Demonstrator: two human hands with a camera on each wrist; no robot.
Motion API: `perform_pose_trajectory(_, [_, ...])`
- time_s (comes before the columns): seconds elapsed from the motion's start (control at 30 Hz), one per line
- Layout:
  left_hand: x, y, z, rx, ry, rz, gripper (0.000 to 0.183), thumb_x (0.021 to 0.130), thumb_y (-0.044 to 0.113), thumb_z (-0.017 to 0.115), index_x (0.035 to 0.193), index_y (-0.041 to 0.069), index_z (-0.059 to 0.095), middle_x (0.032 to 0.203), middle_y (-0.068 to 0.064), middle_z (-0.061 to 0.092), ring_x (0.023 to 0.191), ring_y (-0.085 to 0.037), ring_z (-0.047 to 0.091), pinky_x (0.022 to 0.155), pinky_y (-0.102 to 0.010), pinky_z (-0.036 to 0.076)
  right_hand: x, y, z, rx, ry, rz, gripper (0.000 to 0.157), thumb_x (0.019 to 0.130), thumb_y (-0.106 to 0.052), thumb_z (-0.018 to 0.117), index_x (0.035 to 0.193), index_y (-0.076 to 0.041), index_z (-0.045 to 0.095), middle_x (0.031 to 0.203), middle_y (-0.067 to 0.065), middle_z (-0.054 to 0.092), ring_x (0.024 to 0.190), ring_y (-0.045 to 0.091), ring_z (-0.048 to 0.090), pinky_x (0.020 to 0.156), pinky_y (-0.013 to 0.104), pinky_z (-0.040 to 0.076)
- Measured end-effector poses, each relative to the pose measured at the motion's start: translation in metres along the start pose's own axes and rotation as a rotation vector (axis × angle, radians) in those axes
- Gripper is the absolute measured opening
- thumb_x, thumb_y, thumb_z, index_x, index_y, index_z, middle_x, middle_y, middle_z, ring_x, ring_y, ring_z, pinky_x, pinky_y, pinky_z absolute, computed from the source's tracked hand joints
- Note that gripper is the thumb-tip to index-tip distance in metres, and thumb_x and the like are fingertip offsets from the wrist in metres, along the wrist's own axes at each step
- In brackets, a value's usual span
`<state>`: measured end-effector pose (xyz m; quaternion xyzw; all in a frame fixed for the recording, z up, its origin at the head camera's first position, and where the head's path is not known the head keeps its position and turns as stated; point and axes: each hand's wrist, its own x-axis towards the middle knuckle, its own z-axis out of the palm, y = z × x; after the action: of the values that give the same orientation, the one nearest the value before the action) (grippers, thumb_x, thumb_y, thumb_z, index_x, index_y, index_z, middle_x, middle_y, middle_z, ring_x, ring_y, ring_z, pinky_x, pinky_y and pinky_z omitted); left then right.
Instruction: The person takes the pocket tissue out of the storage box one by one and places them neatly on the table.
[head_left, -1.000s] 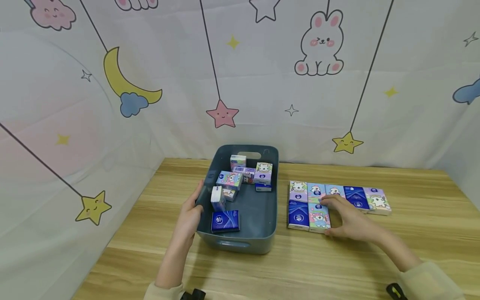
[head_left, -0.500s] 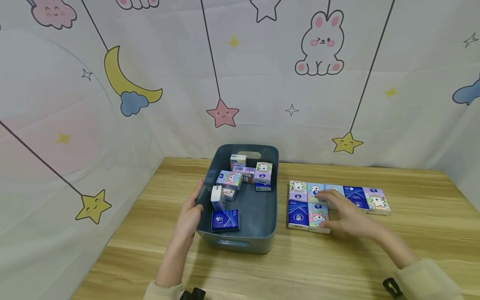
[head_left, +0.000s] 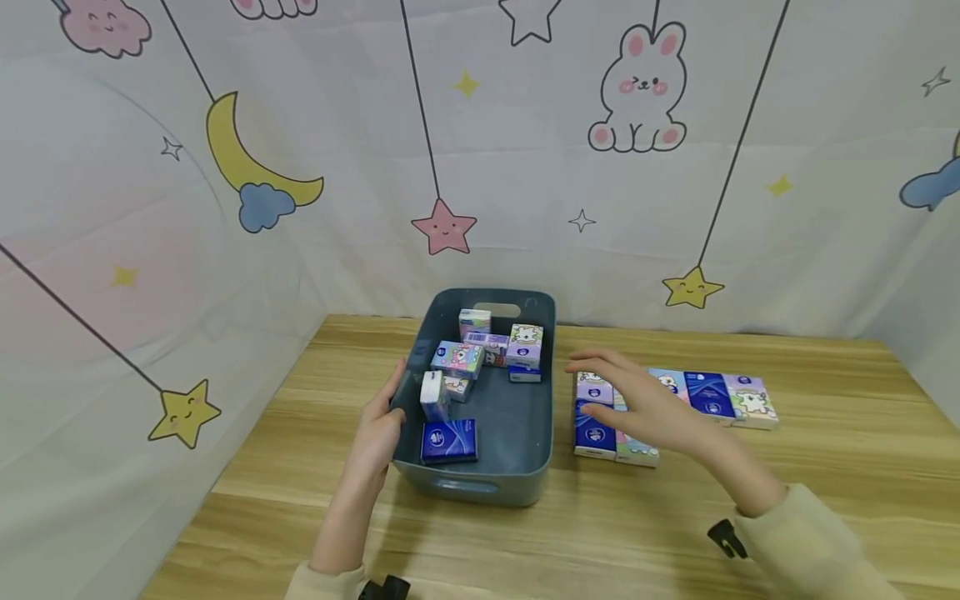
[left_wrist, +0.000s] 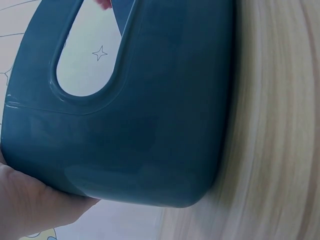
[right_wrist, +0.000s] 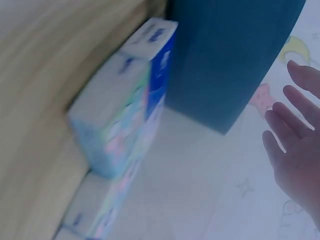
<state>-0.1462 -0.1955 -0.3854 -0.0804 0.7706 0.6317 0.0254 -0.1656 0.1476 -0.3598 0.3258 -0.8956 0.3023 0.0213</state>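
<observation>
My left hand (head_left: 378,433) grips the left rim of a blue-grey plastic storage bin (head_left: 487,492), which stands on the table. Several pocket tissue packs lie inside, among them a dark blue pack (head_left: 448,440) at the near end and a white-ended pack (head_left: 435,396) standing upright. To the bin's right my right hand (head_left: 648,408) hovers over two rows of tissue packs, fingers spread and holding nothing. It partly covers a dark blue pack (head_left: 595,435) and a pastel pack (head_left: 636,452). The right wrist view shows that hand (right_wrist: 300,165) apart from the packs.
Farther right in the back row lie another dark blue pack (head_left: 708,396) and a purple-and-white pack (head_left: 752,402). A cartoon-printed white curtain (head_left: 525,167) hangs behind the wooden table (head_left: 825,467). An oval handle hole (left_wrist: 87,60) opens in the bin's near wall.
My right hand has lifted from the front pastel pack and moved left towards the bin, leaving the pack in its row. My left hand and the bin have stayed still.
</observation>
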Motion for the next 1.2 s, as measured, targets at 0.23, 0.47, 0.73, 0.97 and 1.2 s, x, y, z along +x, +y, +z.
perform_pose_trajectory(0.23, [0.0,0.0,0.0,-0.007,-0.002,0.013,0.076,0.085,-0.007,0.032,0.153,0.025,0.025,0.162,0.001,0.015,0.151,-0.027,0.006,0.12,-0.052,0.011,0.027,-0.026,0.01,0.025,-0.033,-0.108,0.045,0.091,-0.023,0.064,0.134,-0.017,0.053,0.143,0.002,0.048,0.133,0.025,0.046,0.104,0.048,0.044])
perform_pose_trajectory(0.47, [0.001,-0.001,-0.001,-0.007,-0.013,0.017,0.075,0.086,-0.007,0.031,0.154,0.024,0.023,0.163,0.0,0.014,0.151,-0.027,0.005,0.12,-0.052,0.01,0.052,-0.049,0.022,0.004,-0.143,-0.121,0.049,0.091,-0.028,0.065,0.137,-0.019,0.051,0.142,0.002,0.05,0.134,0.023,0.045,0.107,0.046,0.042])
perform_pose_trajectory(0.73, [0.0,-0.001,-0.002,-0.025,-0.029,0.018,0.076,0.085,-0.008,0.03,0.154,0.024,0.022,0.163,0.001,0.013,0.151,-0.025,0.005,0.12,-0.051,0.012,0.081,-0.072,0.041,-0.083,-0.267,-0.123,0.058,0.088,-0.033,0.067,0.141,-0.017,0.048,0.144,0.003,0.05,0.135,0.021,0.046,0.11,0.041,0.04])
perform_pose_trajectory(0.97, [-0.002,0.0,-0.002,-0.03,-0.044,0.0,0.076,0.087,-0.006,0.029,0.154,0.028,0.02,0.163,0.002,0.011,0.151,-0.029,0.005,0.118,-0.055,0.018,0.099,-0.085,0.062,-0.183,-0.363,-0.114,0.064,0.086,-0.037,0.07,0.141,-0.011,0.048,0.142,0.006,0.053,0.131,0.021,0.051,0.106,0.037,0.044])
perform_pose_trajectory(1.2, [-0.002,0.0,-0.002,-0.035,-0.053,-0.006,0.077,0.086,-0.006,0.029,0.154,0.03,0.02,0.163,0.003,0.01,0.151,-0.029,0.004,0.118,-0.054,0.018,0.109,-0.088,0.086,-0.369,-0.41,-0.09,0.061,0.081,-0.039,0.074,0.132,-0.01,0.058,0.127,0.004,0.064,0.11,0.017,0.063,0.094,0.032,0.052])
